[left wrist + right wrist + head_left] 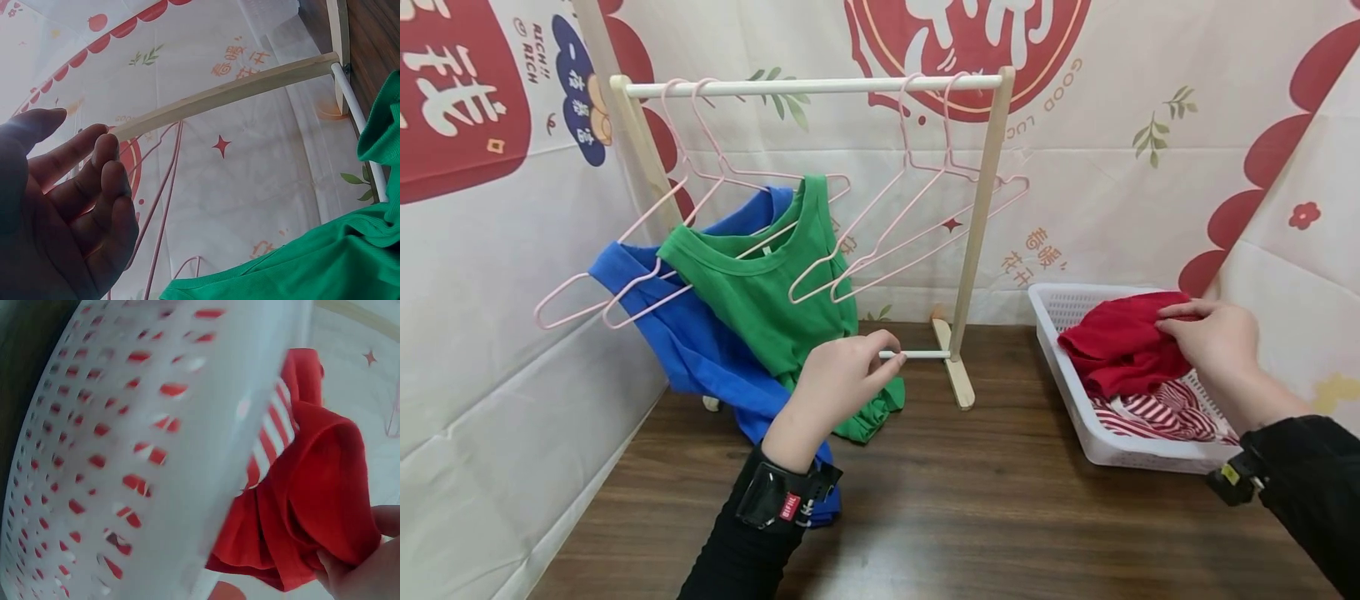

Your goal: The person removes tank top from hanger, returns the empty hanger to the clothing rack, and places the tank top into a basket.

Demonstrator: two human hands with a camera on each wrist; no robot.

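My right hand [1213, 337] pinches the edge of a red garment [1123, 342] at the white perforated basket [1138, 456]. Under the red cloth lies a red-and-white striped garment [1172, 414]; the right wrist view shows the red fabric [331, 481] bunched between thumb and fingers. In front of the rack, my left hand [842, 379] hangs with loosely curled fingers and holds nothing, as the left wrist view shows its bare palm [69, 225]. Behind it, a green sleeveless top [775, 283] and a blue garment [692, 342] hang on pink hangers.
A wooden rack [981, 217] with a white top rail [820, 86] stands on the brown table [962, 517]. Two bare pink hangers [880, 242] hang at the rail's right side. A printed cloth backdrop [1120, 192] encloses the table's back and sides.
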